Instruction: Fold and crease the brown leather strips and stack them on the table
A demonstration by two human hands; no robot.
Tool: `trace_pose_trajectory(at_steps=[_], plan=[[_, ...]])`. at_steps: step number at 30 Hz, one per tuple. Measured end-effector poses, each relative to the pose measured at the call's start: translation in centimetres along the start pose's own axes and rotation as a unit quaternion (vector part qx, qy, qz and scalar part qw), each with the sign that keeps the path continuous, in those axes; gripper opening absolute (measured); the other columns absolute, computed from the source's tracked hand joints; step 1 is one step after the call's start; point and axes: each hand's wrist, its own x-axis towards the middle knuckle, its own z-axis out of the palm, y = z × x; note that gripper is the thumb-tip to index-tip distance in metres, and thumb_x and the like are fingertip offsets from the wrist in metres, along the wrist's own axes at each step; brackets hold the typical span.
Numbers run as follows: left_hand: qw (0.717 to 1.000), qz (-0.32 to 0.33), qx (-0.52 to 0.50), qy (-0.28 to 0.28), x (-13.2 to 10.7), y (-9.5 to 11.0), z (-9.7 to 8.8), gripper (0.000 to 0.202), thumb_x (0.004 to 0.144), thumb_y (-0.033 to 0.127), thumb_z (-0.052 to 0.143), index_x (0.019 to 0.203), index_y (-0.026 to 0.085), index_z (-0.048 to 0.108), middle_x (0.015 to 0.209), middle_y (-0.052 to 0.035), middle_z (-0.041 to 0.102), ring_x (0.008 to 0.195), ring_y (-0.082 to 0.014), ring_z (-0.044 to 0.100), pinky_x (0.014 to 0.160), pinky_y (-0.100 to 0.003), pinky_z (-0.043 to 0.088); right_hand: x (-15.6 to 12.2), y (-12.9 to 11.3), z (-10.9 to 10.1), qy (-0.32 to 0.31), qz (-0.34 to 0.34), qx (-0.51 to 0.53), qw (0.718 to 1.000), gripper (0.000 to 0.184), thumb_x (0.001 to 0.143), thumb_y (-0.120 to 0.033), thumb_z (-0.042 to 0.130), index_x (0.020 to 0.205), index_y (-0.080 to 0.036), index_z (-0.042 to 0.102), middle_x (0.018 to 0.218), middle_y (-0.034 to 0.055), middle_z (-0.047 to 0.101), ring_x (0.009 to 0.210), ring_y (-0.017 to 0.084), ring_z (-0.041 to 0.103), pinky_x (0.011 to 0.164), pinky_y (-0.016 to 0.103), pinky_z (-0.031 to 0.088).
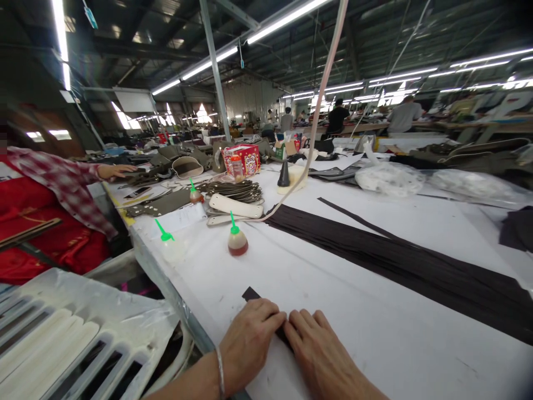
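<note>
A narrow black strip (251, 293) lies on the white tabletop (353, 311) near its front edge, running away from me at a slant. My left hand (253, 339) is closed on it, fingers curled and thumb pressed toward the other hand. Right beside it, my right hand (316, 347) has bent fingers that grip the same strip farther down. Between the two hands only a short piece of the strip shows; the rest is hidden under them. Beyond lies a long stack of black strips (375, 250), with one loose strip (353, 214) behind it.
A squeeze bottle (237, 244) with a green nozzle stands ahead, near pale straps (235, 206). A hose (317, 111) hangs down to the table. Clear plastic bags (389, 178) lie at right. At left are a white slatted chair (104, 294) and a co-worker's plaid sleeve (62, 178).
</note>
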Motion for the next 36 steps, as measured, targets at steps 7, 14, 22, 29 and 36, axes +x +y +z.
trace_pose_trajectory(at_steps=[7,14,22,29,36], plan=[[1.0,0.007,-0.004,-0.014,-0.8,-0.1,0.7,0.035,0.089,0.005,0.042,0.118,0.017,0.056,0.109,-0.0068,0.06,0.102,-0.0208,0.052,0.093,-0.037,0.046,-1.2,0.2,-0.6,-0.07,0.015,0.017,0.997,0.032,0.078,0.0,0.056,0.106,-0.016,0.055,0.093,0.0033,0.054,0.08,0.02,0.046,0.074,0.035,0.03],[0.998,0.024,0.056,-0.015,-1.3,-0.2,0.8,0.037,0.088,0.006,0.045,0.119,0.023,0.057,0.113,-0.0064,0.058,0.107,-0.0214,0.05,0.095,-0.037,0.043,-2.8,1.0,-2.0,-0.028,-0.019,0.041,0.999,0.039,0.072,0.006,0.048,0.104,-0.016,0.055,0.086,0.0028,0.052,0.072,0.018,0.044,0.067,0.032,0.028],[0.993,0.034,0.109,-0.019,-1.4,0.1,0.6,0.045,0.083,0.003,0.047,0.12,0.025,0.056,0.114,-0.0069,0.057,0.108,-0.0223,0.051,0.094,-0.038,0.042,-4.7,1.6,-2.8,0.009,-0.039,0.016,0.999,0.043,0.068,0.004,0.047,0.107,-0.015,0.053,0.084,0.0024,0.052,0.069,0.017,0.044,0.065,0.031,0.03],[0.99,0.043,0.131,-0.03,-1.3,0.6,0.5,0.052,0.081,0.002,0.049,0.125,0.029,0.054,0.115,-0.0079,0.056,0.107,-0.0239,0.051,0.092,-0.041,0.041,-7.0,2.3,-3.6,0.017,-0.053,0.008,0.998,0.034,0.077,-0.006,0.048,0.109,-0.014,0.055,0.083,0.003,0.053,0.068,0.018,0.045,0.064,0.031,0.03],[0.99,0.021,0.136,-0.017,-0.9,1.5,0.2,0.046,0.08,0.001,0.048,0.114,0.027,0.062,0.111,-0.0088,0.057,0.103,-0.0244,0.052,0.091,-0.044,0.043,-8.5,2.6,-4.4,0.022,-0.045,0.016,0.999,0.024,0.089,-0.017,0.043,0.108,-0.014,0.055,0.084,0.0039,0.053,0.07,0.019,0.046,0.066,0.032,0.031]])
